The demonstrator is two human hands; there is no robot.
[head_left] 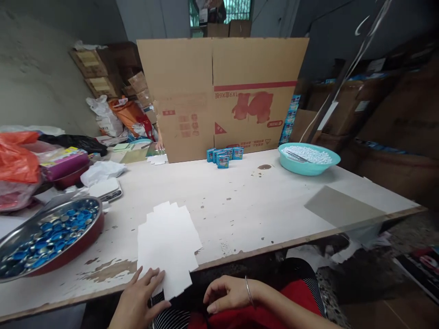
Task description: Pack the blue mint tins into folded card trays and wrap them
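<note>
A stack of flat white die-cut card sheets (168, 246) lies at the near edge of the white table (254, 201). My left hand (139, 299) rests with fingers stretched out, its fingertips touching the stack's near corner. My right hand (228, 294), with a thin bangle on the wrist, hangs below the table edge over my lap, fingers loosely curled and holding nothing that I can see. A red cloth (274, 310) lies on my lap under it.
A red-rimmed metal tray of blue round caps (48, 235) sits at the left. Small blue boxes (224, 156) stand before a big upright cardboard sheet (222, 96). A teal bowl of white pieces (308, 158) is at the right, a grey card (343, 208) nearer. Bags clutter the far left.
</note>
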